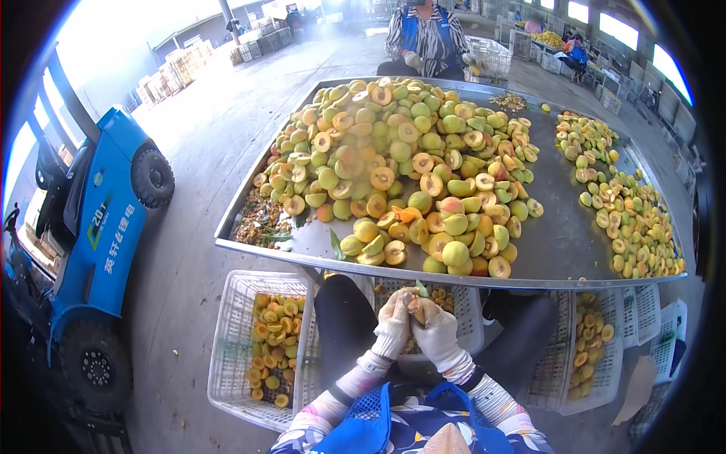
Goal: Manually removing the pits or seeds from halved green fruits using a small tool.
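My left hand [393, 322] and my right hand [439, 333], both in white knit gloves, meet just below the near edge of a metal-topped table [317, 244]. Between their fingertips is a small brownish-orange piece of fruit [417, 311], largely covered by the fingers. A green leaf [422, 288] sticks up beside it. Something small and metallic shows at the left fingers, too small to name. Beneath my hands, between my knees, stands a plastic crate [469, 318] with fruit pieces or pits in it. On the table lies a large heap of whole and halved stone fruit [397, 170].
White crates with fruit halves stand at left [227, 340] and right [610, 363]. A second fruit pile [635, 215] lies on the table's right side, pits and scraps [261, 224] at its left corner. A co-worker [426, 40] sits opposite. A blue forklift [105, 227] stands left.
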`<state>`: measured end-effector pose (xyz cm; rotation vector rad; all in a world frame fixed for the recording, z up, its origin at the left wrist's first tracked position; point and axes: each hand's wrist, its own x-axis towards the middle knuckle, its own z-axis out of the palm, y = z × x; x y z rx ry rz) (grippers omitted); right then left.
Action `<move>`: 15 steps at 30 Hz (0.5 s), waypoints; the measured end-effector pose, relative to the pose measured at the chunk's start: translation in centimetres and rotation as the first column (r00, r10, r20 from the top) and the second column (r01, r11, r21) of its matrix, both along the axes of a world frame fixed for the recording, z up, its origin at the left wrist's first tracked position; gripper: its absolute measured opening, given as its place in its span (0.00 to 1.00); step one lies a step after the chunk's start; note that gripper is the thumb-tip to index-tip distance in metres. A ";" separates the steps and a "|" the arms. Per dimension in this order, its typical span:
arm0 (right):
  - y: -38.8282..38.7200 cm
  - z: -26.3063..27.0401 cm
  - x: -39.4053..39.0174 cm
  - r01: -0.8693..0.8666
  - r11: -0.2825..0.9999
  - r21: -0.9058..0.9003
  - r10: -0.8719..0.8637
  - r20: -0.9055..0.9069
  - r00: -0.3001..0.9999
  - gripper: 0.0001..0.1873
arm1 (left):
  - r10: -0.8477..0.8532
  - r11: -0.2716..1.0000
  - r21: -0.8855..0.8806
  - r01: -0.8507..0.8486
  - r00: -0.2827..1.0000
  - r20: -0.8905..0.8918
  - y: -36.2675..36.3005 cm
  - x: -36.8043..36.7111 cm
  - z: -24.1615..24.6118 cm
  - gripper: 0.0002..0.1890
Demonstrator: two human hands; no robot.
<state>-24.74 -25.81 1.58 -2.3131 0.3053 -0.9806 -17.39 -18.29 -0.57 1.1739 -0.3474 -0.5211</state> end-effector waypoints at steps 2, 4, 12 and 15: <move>0.3 -0.5 -0.5 -0.039 0.999 0.029 0.038 0.029 0.999 0.15 | -0.016 0.998 -0.060 0.014 0.999 -0.036 0.2 -0.5 -0.2 0.22; 0.3 -0.5 -0.8 -0.074 0.995 0.067 0.072 0.044 0.996 0.13 | -0.046 0.997 -0.062 0.038 0.991 -0.127 0.1 0.0 0.8 0.20; -2.4 2.0 -3.9 -0.038 0.725 0.688 0.255 -0.217 0.942 0.11 | -0.142 0.984 -0.157 0.088 0.913 -0.382 0.4 3.6 3.7 0.31; -0.9 1.7 -3.0 -0.077 0.897 0.435 0.196 -0.237 0.952 0.10 | -0.116 0.989 -0.126 0.071 0.911 -0.396 -0.4 2.4 4.4 0.29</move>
